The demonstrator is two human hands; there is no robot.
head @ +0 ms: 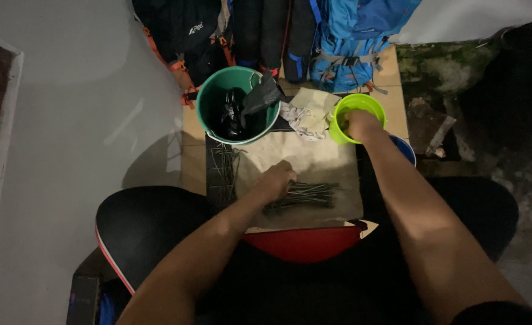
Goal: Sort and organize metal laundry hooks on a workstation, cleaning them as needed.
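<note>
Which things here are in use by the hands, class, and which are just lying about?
In use:
left hand resting on bundle of thin dark sticks
right hand dipped into lime-green bucket
beige cloth under the sticks

Lying about:
green bucket holding dark items
crumpled rag
backpacks
blue tub

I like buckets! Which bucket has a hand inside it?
The small lime-green bucket on the right: the right hand reaches into it. The bigger dark green bucket holds only black things, and no hand.
</note>
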